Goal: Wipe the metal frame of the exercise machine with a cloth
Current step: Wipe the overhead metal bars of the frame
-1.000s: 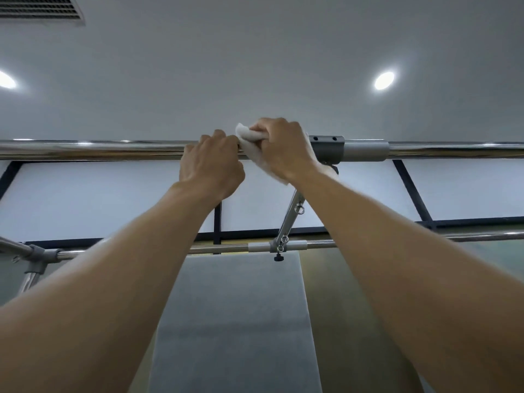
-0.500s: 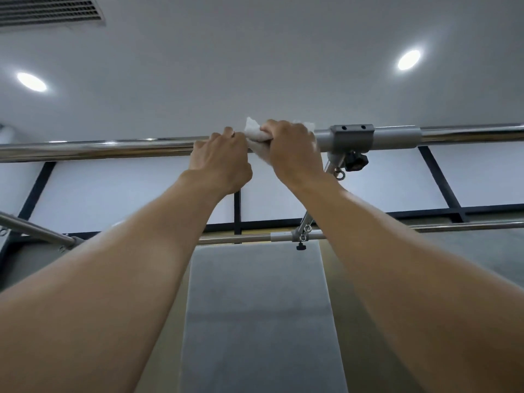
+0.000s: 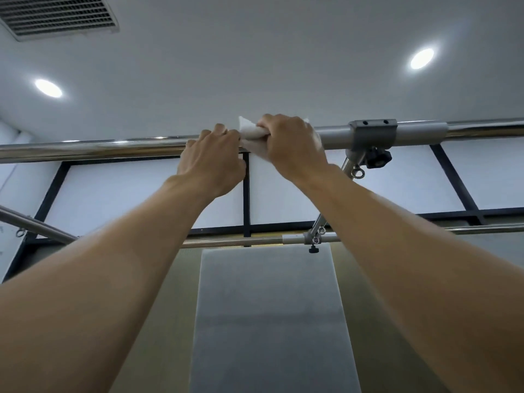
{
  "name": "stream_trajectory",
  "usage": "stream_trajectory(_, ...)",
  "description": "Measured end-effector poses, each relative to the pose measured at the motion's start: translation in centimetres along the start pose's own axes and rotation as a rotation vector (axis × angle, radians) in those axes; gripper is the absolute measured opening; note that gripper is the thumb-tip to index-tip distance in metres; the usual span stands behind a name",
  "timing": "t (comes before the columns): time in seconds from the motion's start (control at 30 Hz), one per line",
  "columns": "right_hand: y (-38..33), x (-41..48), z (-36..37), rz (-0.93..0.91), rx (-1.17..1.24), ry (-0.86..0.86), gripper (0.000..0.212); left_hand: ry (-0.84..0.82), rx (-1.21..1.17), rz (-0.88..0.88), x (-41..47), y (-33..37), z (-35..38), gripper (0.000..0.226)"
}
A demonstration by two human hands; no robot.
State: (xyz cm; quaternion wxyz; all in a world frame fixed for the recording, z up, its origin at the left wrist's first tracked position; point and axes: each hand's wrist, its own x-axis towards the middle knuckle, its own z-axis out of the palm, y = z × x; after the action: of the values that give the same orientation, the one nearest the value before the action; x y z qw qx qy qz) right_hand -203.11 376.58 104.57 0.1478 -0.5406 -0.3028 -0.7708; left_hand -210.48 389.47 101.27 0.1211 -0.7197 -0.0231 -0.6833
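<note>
The white cloth [image 3: 251, 134] is folded over the chrome top bar [image 3: 99, 148], just left of the grey clamp [image 3: 373, 134] — it is gripped by the right hand [image 3: 292, 148], whose fingers are curled together round cloth and bar. Just beside it, the bare bar is grasped by the left hand [image 3: 212, 163], fingers hooked over the top. The 2 forearms are stretched upward

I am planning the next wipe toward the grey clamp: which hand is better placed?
The right hand: its grip wraps the white cloth round the top bar, nearer the grey clamp. The left hand holds only bare bar.
</note>
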Motion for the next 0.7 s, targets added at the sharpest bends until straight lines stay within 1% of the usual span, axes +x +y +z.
stream_trajectory(0.07,0.6,-1.4,0.4,-0.028,0.048,0.112,0.032,0.028,0.024,0.007,-0.1,-0.4,0.2,0.039)
stream_trajectory(0.13,1.4,-2.3,0.2,-0.034,0.073,0.214,0.051,0.043,0.036,0.018,-0.2,-0.9,0.4,0.041)
stream_trajectory(0.2,1.9,-2.2,0.2,-0.002,0.080,0.234,0.061,0.063,0.030,0.029,-0.1,-1.2,0.7,0.042)
stream_trajectory(0.23,1.7,-1.7,0.1,0.027,0.069,0.208,0.062,0.079,0.025,0.034,0.0,-1.3,0.9,0.041)
stream_trajectory(0.33,-0.1,0.2,0.5,0.094,0.013,0.134,0.061,0.138,-0.001,0.045,0.2,-1.7,1.4,0.036)
stream_trajectory(0.37,-0.8,0.6,0.8,0.096,0.019,0.108,0.061,0.152,-0.013,0.045,0.2,-1.8,1.7,0.035)
stream_trajectory(0.4,-1.6,0.8,1.3,0.075,0.026,0.104,0.056,0.166,-0.032,0.046,0.1,-2.0,1.9,0.034)
stream_trajectory(0.43,-2.1,0.7,2.0,0.031,0.035,0.120,0.049,0.178,-0.062,0.045,0.0,-2.2,2.0,0.033)
stream_trajectory(0.5,-2.4,-0.3,3.0,-0.075,0.080,0.176,0.047,0.200,-0.131,0.028,-0.4,-3.0,2.2,0.032)
stream_trajectory(0.57,-1.7,-1.3,3.3,-0.117,0.118,0.204,0.040,0.216,-0.155,0.016,-0.8,-4.3,2.2,0.033)
stream_trajectory(0.63,0.0,-1.7,2.8,-0.103,0.102,0.203,0.030,0.207,-0.145,0.018,-0.9,-5.2,2.2,0.037)
stream_trajectory(0.7,0.3,-0.9,2.6,-0.043,0.056,0.198,0.027,0.187,-0.110,0.049,-0.9,-6.9,2.1,0.040)
